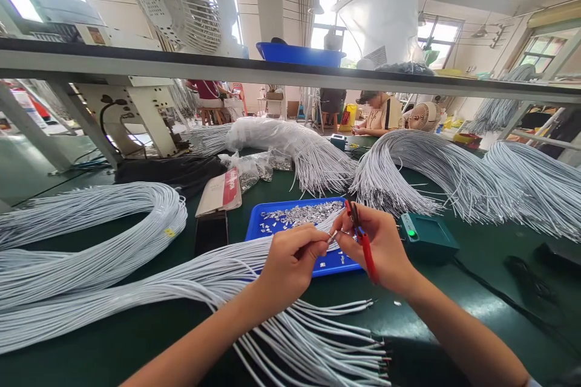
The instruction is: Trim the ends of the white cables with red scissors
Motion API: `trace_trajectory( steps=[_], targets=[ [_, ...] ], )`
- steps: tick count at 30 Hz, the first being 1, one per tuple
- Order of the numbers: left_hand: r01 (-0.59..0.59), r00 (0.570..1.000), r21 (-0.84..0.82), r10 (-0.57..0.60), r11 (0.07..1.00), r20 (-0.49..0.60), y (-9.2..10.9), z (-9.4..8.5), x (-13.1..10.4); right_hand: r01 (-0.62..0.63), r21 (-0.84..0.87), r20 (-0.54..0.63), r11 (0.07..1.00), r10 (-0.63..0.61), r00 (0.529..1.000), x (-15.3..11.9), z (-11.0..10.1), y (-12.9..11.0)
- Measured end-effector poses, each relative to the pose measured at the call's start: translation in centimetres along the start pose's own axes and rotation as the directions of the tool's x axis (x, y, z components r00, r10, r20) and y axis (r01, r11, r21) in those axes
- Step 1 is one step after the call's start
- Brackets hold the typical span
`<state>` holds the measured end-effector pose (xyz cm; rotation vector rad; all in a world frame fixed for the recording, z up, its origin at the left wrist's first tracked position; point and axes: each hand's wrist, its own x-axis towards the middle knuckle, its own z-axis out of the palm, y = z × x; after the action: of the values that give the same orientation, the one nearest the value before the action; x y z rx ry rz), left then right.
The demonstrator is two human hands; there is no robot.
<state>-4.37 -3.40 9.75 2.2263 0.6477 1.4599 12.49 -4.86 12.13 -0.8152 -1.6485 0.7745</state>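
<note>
Bare forearms [213, 332] slant in from the bottom edge, and right there with them, white cables [327, 344] fan out across the lower middle, loose ends pointing right. Now up to the action, just right of the frame's centre: a slim pale cable end [333, 236], pinched at the fingertips! The left hand [290, 257] grips it from the left, thumb against forefinger; the right hand [381, 245] meets it from the other side, fingertips closed in tight, and that same hand has red-handled pliers [370, 259] tucked in its grasp, one handle angling down. What exactly sits at the pinch is too small to tell.

Directly behind and below the hands, a blue tray [255, 227], small silvery metal pieces [302, 214] heaped along its far side. Just right of the tray, a green box [431, 242] shows its glowing green light. Left of the tray, a dark flat object [211, 234] lies below a red-and-beige booklet [220, 192], and a thick cable bundle [149, 224] curls at the left. More bundles [422, 160] arch at the right. Farther back, a seated co-worker [385, 115] under the shelf [290, 74]; above it, upper left, a white fan [190, 3].
</note>
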Motion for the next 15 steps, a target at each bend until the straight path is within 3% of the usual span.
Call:
trace_trajectory(
  steps=[3,6,10,15],
  targets=[
    [0.039,0.997,-0.087,-0.033,0.995,0.071,-0.1,-0.19,0.11,-0.001,-0.005,0.058,1.0,0.001,0.998,0.08,-0.26,-0.06],
    [0.111,0.991,-0.124,-0.101,0.986,0.089,-0.13,-0.27,0.23,0.024,-0.017,-0.002,1.0,-0.024,1.0,-0.01,-0.15,0.34],
    [0.153,0.988,-0.041,-0.154,0.987,-0.027,-0.11,-0.25,0.39,0.008,0.037,-0.147,0.999,-0.002,0.989,0.04,0.18,0.69],
    [0.106,0.987,0.096,-0.093,0.99,-0.133,-0.07,-0.11,0.35,-0.003,0.034,-0.126,0.999,0.007,0.992,-0.16,0.33,0.47]
  ],
)
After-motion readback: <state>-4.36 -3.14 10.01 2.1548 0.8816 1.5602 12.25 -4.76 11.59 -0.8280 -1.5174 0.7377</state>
